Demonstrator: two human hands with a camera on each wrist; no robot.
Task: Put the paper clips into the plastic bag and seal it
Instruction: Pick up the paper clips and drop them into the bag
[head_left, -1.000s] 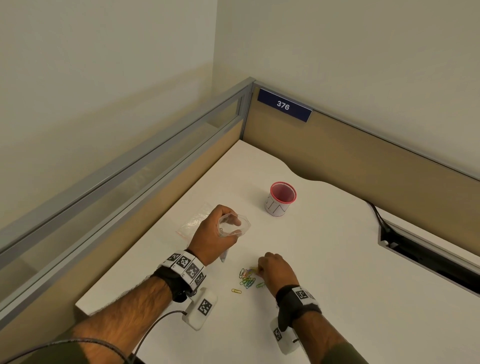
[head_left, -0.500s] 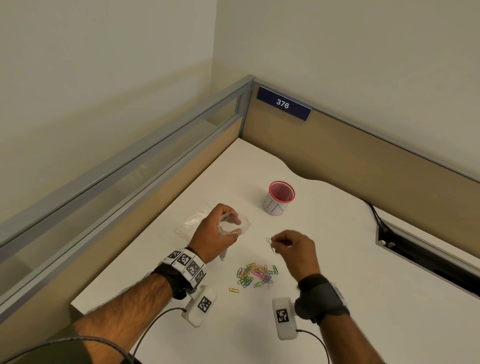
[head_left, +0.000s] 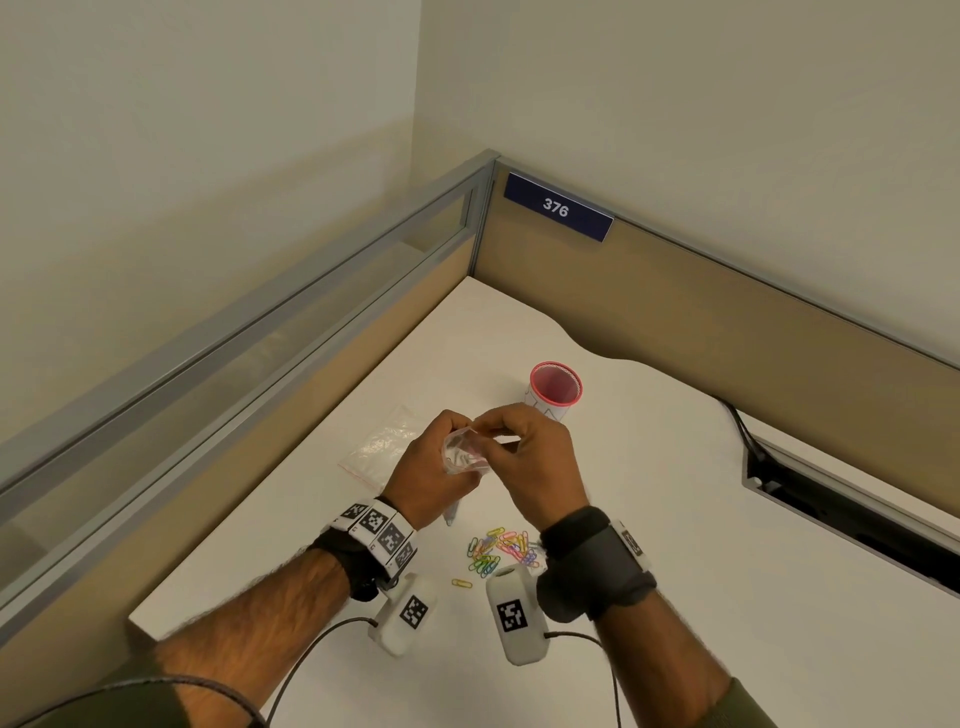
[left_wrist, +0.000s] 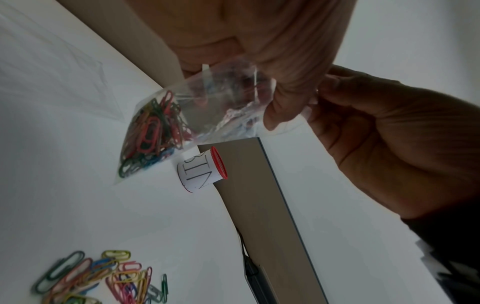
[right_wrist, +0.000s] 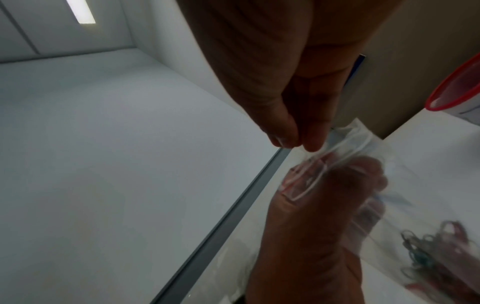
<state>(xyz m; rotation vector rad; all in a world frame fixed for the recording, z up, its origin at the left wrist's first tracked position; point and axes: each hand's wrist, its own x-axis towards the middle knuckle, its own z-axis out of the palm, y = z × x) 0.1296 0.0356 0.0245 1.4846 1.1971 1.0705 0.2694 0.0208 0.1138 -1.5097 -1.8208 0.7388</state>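
My left hand (head_left: 457, 434) holds a small clear plastic bag (head_left: 465, 456) above the white desk, its mouth held open and facing up. Several coloured paper clips lie in the bag's bottom corner (left_wrist: 150, 135). My right hand (head_left: 488, 423) is at the bag's mouth, thumb and forefinger pinched on a thin pale paper clip (right_wrist: 309, 176) that hangs into the opening. The loose pile of coloured paper clips (head_left: 501, 551) lies on the desk below my wrists, with one yellow clip (head_left: 461, 583) lying apart at the left.
A red-rimmed cup (head_left: 555, 389) with a paper label stands just beyond my hands. A flat clear bag (head_left: 384, 444) lies on the desk to the left. Partition walls close the desk's left and far sides; a cable slot (head_left: 831, 499) runs along the right.
My right hand picked one clip from the pile, rose and moved up-left to the bag's mouth. My left hand kept the bag in about the same place.
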